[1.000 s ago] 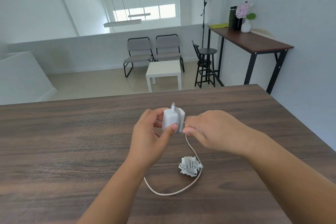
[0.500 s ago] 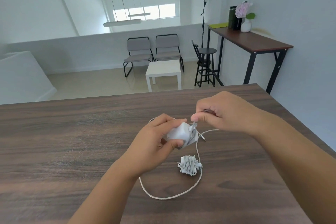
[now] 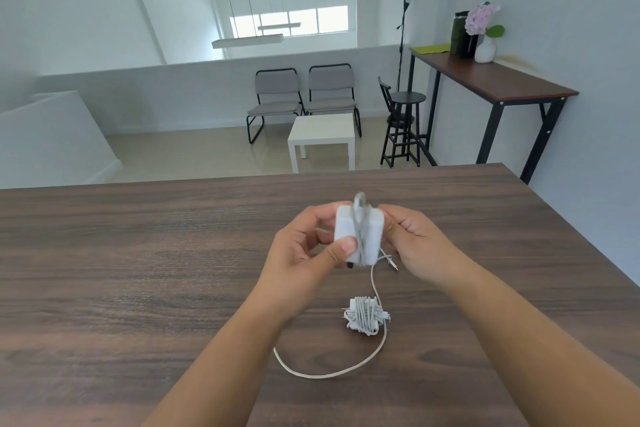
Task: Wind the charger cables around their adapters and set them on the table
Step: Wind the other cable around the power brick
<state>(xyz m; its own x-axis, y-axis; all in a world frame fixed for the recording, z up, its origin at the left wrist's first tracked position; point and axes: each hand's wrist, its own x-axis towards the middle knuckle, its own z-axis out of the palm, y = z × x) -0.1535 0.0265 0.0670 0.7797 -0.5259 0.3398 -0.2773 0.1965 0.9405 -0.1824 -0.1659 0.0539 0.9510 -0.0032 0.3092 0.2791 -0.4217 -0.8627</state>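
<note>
Both hands, left hand [image 3: 304,250] and right hand [image 3: 415,246], pinch the white adapter [image 3: 360,232] with its cable [image 3: 360,357] trailing onto the table [image 3: 138,270].

Table [image 3: 138,270]: dark wood-grain, matt. Adapter [image 3: 360,232]: smooth white plastic, probably matt through the blur. Cable [image 3: 346,369], at its 6 o'clock: pale, faintly glossy sheath.

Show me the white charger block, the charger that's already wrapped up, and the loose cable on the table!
charger block [image 3: 372,230], head view, on its front face right of the wraps.
wrapped charger [image 3: 365,315], head view, on the middle of its cable bundle.
loose cable [image 3: 325,375], head view, on the bottom of its loop.
</note>
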